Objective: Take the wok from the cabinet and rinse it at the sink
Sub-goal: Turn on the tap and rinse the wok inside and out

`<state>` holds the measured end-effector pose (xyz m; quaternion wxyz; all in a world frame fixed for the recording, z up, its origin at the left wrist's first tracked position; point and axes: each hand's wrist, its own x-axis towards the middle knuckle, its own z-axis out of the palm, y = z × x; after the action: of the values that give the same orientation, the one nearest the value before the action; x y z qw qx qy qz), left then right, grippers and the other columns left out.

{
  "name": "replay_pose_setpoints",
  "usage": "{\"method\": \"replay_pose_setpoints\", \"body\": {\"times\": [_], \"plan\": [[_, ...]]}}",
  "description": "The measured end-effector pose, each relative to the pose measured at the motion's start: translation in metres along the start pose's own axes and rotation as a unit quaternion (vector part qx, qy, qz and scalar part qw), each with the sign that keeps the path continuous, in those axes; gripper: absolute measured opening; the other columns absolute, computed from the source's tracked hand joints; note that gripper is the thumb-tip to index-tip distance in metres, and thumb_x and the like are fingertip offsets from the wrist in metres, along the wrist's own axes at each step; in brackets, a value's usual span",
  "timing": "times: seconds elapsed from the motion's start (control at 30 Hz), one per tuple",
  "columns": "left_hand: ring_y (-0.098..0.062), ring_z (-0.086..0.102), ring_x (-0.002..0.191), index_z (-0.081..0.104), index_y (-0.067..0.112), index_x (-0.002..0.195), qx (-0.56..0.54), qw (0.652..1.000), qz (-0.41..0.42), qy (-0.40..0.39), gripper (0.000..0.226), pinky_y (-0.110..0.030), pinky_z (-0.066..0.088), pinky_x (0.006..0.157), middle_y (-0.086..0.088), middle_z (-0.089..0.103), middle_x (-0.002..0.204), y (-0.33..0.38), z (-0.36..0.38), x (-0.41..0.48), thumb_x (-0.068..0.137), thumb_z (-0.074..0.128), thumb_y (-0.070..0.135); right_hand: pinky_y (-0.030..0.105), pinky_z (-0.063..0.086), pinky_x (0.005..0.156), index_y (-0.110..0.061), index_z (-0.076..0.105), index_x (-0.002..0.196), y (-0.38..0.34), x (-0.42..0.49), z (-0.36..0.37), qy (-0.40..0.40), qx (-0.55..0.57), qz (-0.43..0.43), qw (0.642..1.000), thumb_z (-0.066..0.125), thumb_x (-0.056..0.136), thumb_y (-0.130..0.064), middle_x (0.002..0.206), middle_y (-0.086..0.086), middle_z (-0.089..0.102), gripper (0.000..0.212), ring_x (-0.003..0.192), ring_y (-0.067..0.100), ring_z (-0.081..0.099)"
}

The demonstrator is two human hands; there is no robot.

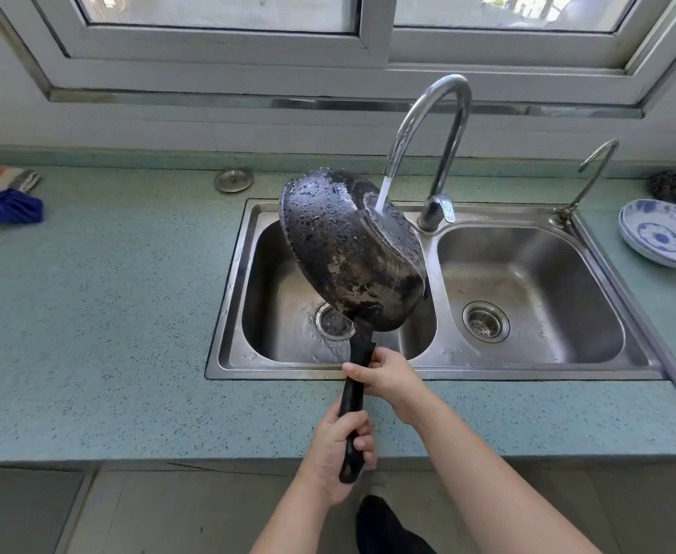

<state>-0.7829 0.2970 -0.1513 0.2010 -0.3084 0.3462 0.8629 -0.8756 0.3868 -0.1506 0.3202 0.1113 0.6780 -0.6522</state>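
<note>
Black handle (353, 409) nearest us: our left hand (338, 453) wraps its end, our right hand (388, 373) clasps it higher up. Beyond, the wok (344, 249) tilts bottom-up over the sink's (408, 373) left basin, under the tap's (428, 125) stream.

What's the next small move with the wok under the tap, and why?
Probably roll the handle so the stream sweeps more of the wok. Water from the faucet lands only on the upper right of its blackened underside, over the left basin. Both the left hand and right hand grip the handle, so a twist looks easy.
</note>
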Motion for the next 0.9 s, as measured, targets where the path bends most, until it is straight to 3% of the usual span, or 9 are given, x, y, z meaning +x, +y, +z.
{"method": "replay_pose_setpoints", "body": {"times": [0.07,0.2,0.33,0.43,0.53,0.6,0.73,0.9], "plan": [[-0.004,0.038,0.035,0.051,0.018,0.096,-0.019,1.000,-0.003,-0.009,0.017,-0.014,0.033,0.034,0.004,0.042,0.051,0.000,-0.001,0.001,0.092,0.043,0.003,0.026,0.053,0.073,-0.004,0.056,0.098,-0.001,-0.001,-0.003,-0.023,0.025,0.004,0.999,0.065,0.083,-0.003,0.083,0.005,0.061,0.018,0.079,0.016,0.062],[-0.004,0.041,0.036,0.052,0.019,0.100,-0.040,0.999,-0.010,-0.015,0.019,-0.015,0.036,0.034,0.003,0.044,0.052,-0.001,-0.002,0.003,0.092,0.043,0.005,0.026,0.057,0.072,-0.005,0.053,0.091,0.001,-0.001,-0.003,-0.034,0.051,-0.003,0.998,0.059,0.085,0.005,0.080,0.012,0.066,0.013,0.077,0.020,0.066],[-0.012,0.061,0.051,0.053,0.018,0.107,0.114,0.993,0.025,0.029,0.020,-0.024,0.046,0.044,-0.003,0.055,0.065,0.001,-0.004,0.004,0.092,0.049,0.005,0.038,0.054,0.086,-0.010,0.052,0.085,0.007,0.004,0.003,0.000,-0.002,-0.006,1.000,0.061,0.084,0.002,0.082,0.014,0.065,0.015,0.085,0.028,0.064],[-0.007,0.064,0.056,0.052,0.018,0.114,0.306,0.939,0.101,0.118,0.027,-0.022,0.047,0.050,0.000,0.059,0.074,0.002,0.001,0.005,0.090,0.053,0.006,0.050,0.047,0.098,-0.013,0.053,0.084,0.011,0.008,0.007,0.028,-0.039,-0.004,0.999,0.067,0.080,-0.002,0.095,0.020,0.065,0.018,0.100,0.037,0.063],[-0.016,0.065,0.069,0.050,0.028,0.116,0.427,0.871,0.142,0.199,0.035,-0.022,0.043,0.052,0.003,0.063,0.080,-0.003,0.011,0.003,0.085,0.055,0.012,0.051,0.048,0.096,-0.011,0.054,0.088,0.010,0.008,0.010,0.041,-0.057,-0.014,0.997,0.070,0.079,-0.006,0.100,0.021,0.064,0.019,0.103,0.038,0.063],[-0.022,0.064,0.068,0.050,0.029,0.114,0.421,0.870,0.148,0.209,0.036,-0.025,0.045,0.050,-0.001,0.063,0.082,-0.006,0.015,0.003,0.083,0.055,0.011,0.049,0.050,0.094,-0.006,0.053,0.095,0.007,0.006,0.011,0.048,-0.069,-0.022,0.996,0.070,0.079,-0.006,0.101,0.021,0.064,0.023,0.100,0.035,0.063],[-0.014,0.055,0.048,0.050,0.030,0.105,0.396,0.879,0.160,0.210,0.035,-0.019,0.042,0.038,-0.002,0.060,0.075,-0.010,0.017,0.006,0.080,0.055,0.006,0.049,0.051,0.091,-0.005,0.053,0.098,0.009,0.004,0.013,0.070,-0.099,-0.030,0.992,0.071,0.077,-0.008,0.106,0.025,0.065,0.028,0.099,0.035,0.064],[-0.011,0.054,0.044,0.055,0.031,0.098,0.368,0.892,0.176,0.195,0.032,-0.019,0.043,0.038,-0.004,0.063,0.074,-0.012,0.012,0.008,0.080,0.057,0.005,0.040,0.053,0.086,-0.011,0.053,0.093,0.012,0.004,0.015,0.091,-0.138,-0.047,0.985,0.071,0.076,-0.014,0.095,0.012,0.066,0.025,0.092,0.026,0.065]]}}
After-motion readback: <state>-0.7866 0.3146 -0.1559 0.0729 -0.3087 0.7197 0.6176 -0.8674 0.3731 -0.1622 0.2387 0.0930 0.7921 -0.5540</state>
